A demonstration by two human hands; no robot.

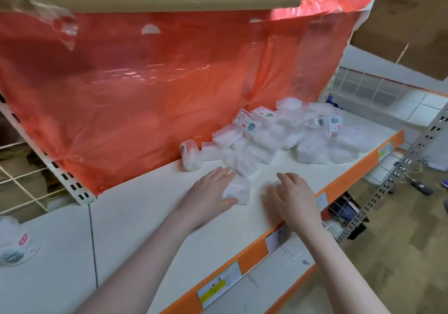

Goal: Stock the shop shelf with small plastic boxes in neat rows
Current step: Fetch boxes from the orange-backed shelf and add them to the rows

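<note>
A loose heap of small translucent plastic boxes lies at the back right of the white shelf, some with coloured labels. One box lies apart in front of the heap. My left hand rests flat beside and partly over it, fingers straight. My right hand hovers over the shelf to the right, fingers loosely bent down onto a faint, blurred box that I cannot make out clearly.
A red plastic sheet covers the shelf's back wall. The front edge is orange with price labels. More boxes sit at the far left. A lower shelf and metal uprights stand to the right.
</note>
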